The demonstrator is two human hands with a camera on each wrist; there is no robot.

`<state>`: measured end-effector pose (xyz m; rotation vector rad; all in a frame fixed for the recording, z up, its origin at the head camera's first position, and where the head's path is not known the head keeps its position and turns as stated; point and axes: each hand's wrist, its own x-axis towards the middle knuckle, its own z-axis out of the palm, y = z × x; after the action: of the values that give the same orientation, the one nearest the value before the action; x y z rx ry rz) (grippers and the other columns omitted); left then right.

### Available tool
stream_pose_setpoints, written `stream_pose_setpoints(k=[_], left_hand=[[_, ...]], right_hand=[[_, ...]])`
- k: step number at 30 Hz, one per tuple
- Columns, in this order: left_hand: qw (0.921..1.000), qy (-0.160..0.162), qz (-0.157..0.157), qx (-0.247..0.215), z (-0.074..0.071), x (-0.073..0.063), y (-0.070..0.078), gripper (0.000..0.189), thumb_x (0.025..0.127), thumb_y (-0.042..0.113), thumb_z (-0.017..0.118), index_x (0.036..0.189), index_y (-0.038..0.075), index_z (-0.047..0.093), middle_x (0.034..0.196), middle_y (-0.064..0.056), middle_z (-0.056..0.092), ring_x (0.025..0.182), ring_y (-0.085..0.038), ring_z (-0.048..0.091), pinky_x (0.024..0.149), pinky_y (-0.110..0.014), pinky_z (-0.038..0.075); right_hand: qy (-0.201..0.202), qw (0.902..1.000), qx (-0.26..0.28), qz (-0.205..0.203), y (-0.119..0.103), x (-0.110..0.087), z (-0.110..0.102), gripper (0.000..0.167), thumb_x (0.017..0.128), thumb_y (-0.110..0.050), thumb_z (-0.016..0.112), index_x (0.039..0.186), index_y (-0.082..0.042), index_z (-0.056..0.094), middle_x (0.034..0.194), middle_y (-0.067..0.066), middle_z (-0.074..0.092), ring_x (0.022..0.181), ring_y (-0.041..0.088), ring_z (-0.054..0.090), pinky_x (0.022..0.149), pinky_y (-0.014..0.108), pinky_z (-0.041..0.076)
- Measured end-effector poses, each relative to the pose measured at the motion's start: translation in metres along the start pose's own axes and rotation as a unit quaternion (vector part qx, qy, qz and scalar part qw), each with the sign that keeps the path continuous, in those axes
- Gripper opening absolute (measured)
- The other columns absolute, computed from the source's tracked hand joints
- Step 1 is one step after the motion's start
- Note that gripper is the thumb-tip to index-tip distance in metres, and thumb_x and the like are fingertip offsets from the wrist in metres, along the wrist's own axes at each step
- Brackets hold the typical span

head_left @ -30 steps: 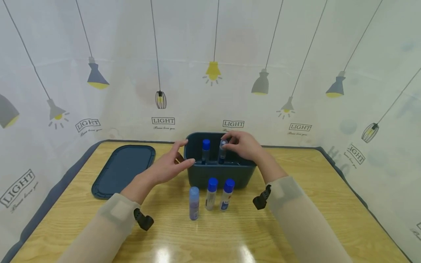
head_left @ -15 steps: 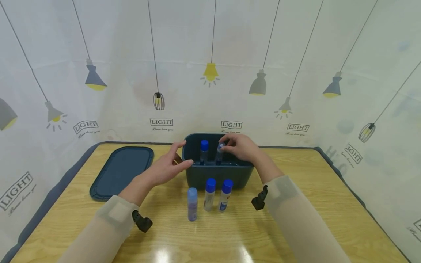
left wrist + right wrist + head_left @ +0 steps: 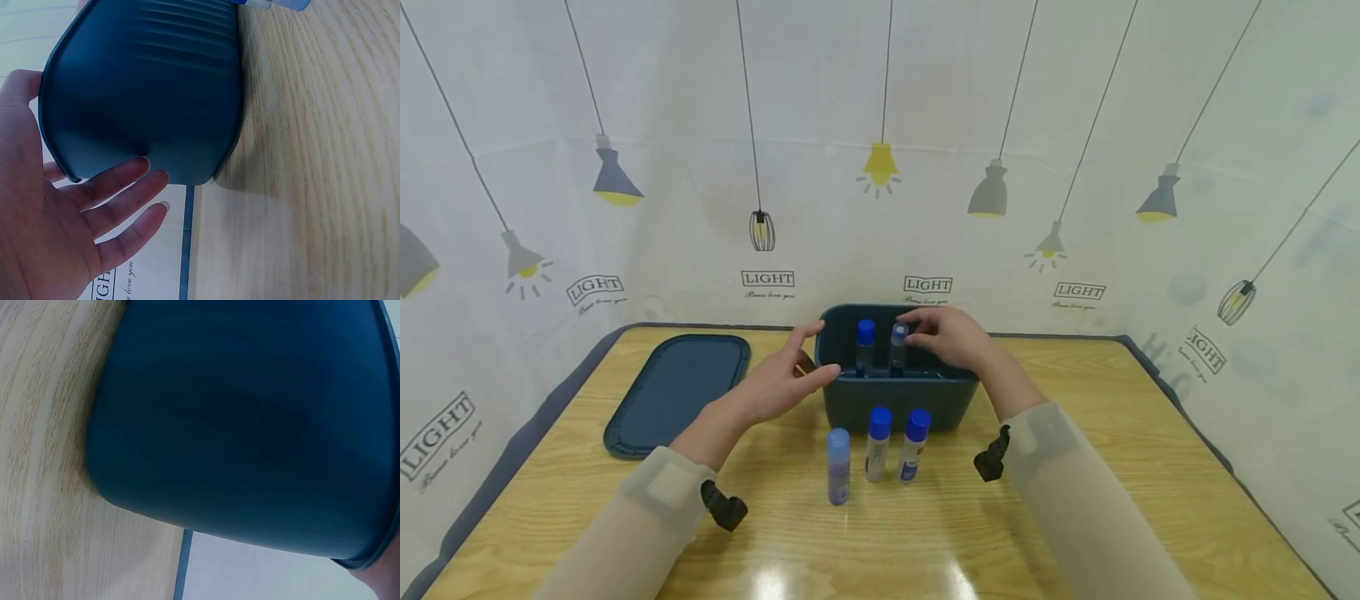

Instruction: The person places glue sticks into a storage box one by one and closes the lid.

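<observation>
Bin (image 3: 144, 94) close in both wrist views

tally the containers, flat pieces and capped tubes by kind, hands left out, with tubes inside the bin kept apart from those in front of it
Dark blue bin: 1
Flat dark blue piece: 1
Tubes inside the bin: 2
Tubes in front of the bin: 3
Total in view: 7
</observation>
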<state>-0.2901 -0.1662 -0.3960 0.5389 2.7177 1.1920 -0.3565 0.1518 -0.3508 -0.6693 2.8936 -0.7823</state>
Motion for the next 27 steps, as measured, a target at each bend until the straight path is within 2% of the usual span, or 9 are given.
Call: stream_pose_setpoints(k=[5, 10, 19, 23, 27], left_hand=[[1.0000, 0.000, 0.000, -0.002, 0.001, 0.000, 0.000, 0.090, 0.105, 0.069, 0.059, 0.175, 0.034, 0.015, 0.121, -0.009, 0.072, 0.104, -0.025, 0.071, 0.088, -0.041, 0.058], [1.0000, -0.006, 0.002, -0.006, 0.000, 0.000, -0.001, 0.090, 0.106, 0.067, 0.059, 0.176, 0.032, 0.014, 0.122, -0.012, 0.072, 0.108, -0.032, 0.073, 0.089, -0.043, 0.058], [0.9999, -0.007, 0.008, -0.010, -0.001, -0.001, 0.000, 0.089, 0.108, 0.064, 0.059, 0.176, 0.030, 0.013, 0.121, -0.013, 0.072, 0.110, -0.036, 0.073, 0.089, -0.043, 0.058], [0.9999, -0.004, 0.011, -0.010, -0.001, -0.001, 0.001, 0.089, 0.108, 0.064, 0.059, 0.176, 0.030, 0.014, 0.120, -0.012, 0.072, 0.110, -0.036, 0.073, 0.089, -0.043, 0.058], [0.9998, -0.004, 0.012, -0.013, 0.000, -0.001, -0.001, 0.089, 0.107, 0.064, 0.060, 0.176, 0.030, 0.014, 0.120, -0.012, 0.072, 0.110, -0.036, 0.073, 0.090, -0.044, 0.058]], right_hand=[[0.008, 0.9999, 0.011, 0.005, 0.002, -0.001, 0.002, 0.040, 0.110, -0.028, 0.071, 0.149, -0.020, 0.069, 0.117, 0.009, 0.078, 0.105, 0.026, 0.072, 0.093, 0.046, 0.058], [0.024, 0.9994, 0.025, 0.004, 0.002, -0.005, 0.001, 0.038, 0.110, -0.031, 0.070, 0.147, -0.021, 0.071, 0.115, 0.007, 0.078, 0.104, 0.025, 0.072, 0.092, 0.046, 0.059], [0.069, 0.9961, 0.054, -0.014, 0.003, -0.008, 0.000, 0.036, 0.110, -0.035, 0.070, 0.141, -0.019, 0.074, 0.111, 0.007, 0.077, 0.099, 0.025, 0.070, 0.090, 0.046, 0.058], [0.102, 0.9917, 0.075, -0.021, 0.001, -0.011, 0.000, 0.033, 0.110, -0.035, 0.069, 0.138, -0.017, 0.076, 0.105, 0.007, 0.076, 0.093, 0.025, 0.067, 0.084, 0.042, 0.056], [0.165, 0.9809, 0.095, -0.040, -0.003, -0.017, 0.000, 0.029, 0.111, -0.032, 0.067, 0.132, -0.014, 0.077, 0.100, 0.008, 0.076, 0.087, 0.025, 0.064, 0.079, 0.038, 0.053]])
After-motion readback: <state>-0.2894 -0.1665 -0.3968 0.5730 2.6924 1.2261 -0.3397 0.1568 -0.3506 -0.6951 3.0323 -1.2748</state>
